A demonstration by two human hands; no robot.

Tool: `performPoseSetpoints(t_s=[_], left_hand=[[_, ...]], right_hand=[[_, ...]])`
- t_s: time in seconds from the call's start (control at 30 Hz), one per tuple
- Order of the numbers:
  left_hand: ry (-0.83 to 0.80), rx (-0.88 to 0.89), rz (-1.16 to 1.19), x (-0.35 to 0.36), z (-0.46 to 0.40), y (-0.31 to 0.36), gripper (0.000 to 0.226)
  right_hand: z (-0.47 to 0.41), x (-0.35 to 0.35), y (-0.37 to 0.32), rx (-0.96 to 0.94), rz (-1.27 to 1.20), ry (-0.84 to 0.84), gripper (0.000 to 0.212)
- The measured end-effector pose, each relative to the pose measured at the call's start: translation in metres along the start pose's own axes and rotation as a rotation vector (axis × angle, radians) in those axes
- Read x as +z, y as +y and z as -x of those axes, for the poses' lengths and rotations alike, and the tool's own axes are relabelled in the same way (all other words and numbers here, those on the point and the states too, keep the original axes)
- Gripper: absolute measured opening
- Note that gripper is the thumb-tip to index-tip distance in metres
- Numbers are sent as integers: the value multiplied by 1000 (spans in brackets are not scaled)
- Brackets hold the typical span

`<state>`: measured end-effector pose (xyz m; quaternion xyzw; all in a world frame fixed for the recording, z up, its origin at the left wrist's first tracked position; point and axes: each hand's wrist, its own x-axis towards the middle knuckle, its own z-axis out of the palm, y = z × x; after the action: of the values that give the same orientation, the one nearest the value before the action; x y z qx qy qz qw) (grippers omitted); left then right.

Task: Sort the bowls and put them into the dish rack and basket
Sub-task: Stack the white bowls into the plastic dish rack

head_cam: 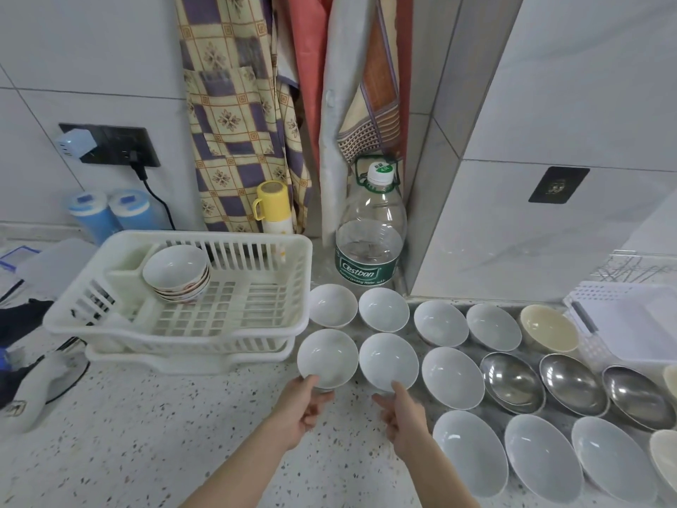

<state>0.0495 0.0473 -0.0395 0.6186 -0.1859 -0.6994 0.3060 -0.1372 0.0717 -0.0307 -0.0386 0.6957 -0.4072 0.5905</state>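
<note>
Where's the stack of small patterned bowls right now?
In the head view, the stack of small patterned bowls sits inside the white plastic dish rack at centre left, in its back-left part beside the rack's cutlery compartment.

Against the back wall: large clear water bottle [370, 229] with green label, yellow-capped flask [274, 209] beside patterned curtain [234, 115], two blue canisters [110, 214] under a black wall socket [117, 144].

dish rack [234, 317] left, stacked bowls [177, 276] inside | loose bowls [450, 377] right | bottle [370, 243] behind
</note>
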Motion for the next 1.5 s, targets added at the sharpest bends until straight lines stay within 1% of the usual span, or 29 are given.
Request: performPoseSetpoints(t_s=[0.13,0.23,0.37,0.43,0.57,0.7,0.8,0.9,0.97,1.07,1.13,1.27,1.33,1.4,1.5], left_hand=[[-1,-16,-11,4,-3,5,13],[13,-28,-26,4,-4,9,24],[15,-26,-71,-6,3,11,32],[19,-15,-132,-17,12,9,34],[0,28,-332,-45,40,9,39],[-80,58,-467,-73,75,21,40],[-166,87,-462,-94,102,38,40],[-192,129,-403,-115,118,57,40],[-168,177,-359,-129,124,70,38],[-74,273,-366,-152,129,90,38],[-26,317,-375,-167,128,102,37],[62,352,-338,-198,123,122,31],[103,383,-321,-211,118,131,28],[146,421,-327,-222,113,141,27],[174,469,-315,-233,102,157,25]], right_hand=[[-4,2,-3,-22,8,8,26],[-5,2,-3,-50,23,36,18],[1,4,0,-81,3,85,16],[8,5,3,-95,-15,112,15],[30,5,11,-132,-62,151,14],[58,15,9,-246,-138,181,10],[80,31,-6,-382,-195,168,14],[100,55,-27,-496,-186,107,15],[109,77,-41,-552,-126,47,14],[116,115,-53,-619,-32,-36,16],[114,139,-57,-648,66,-61,17],[101,181,-63,-677,256,-92,18],[91,202,-67,-671,314,-96,17],[80,224,-68,-621,325,-106,15],[67,254,-66,-582,356,-104,23]])
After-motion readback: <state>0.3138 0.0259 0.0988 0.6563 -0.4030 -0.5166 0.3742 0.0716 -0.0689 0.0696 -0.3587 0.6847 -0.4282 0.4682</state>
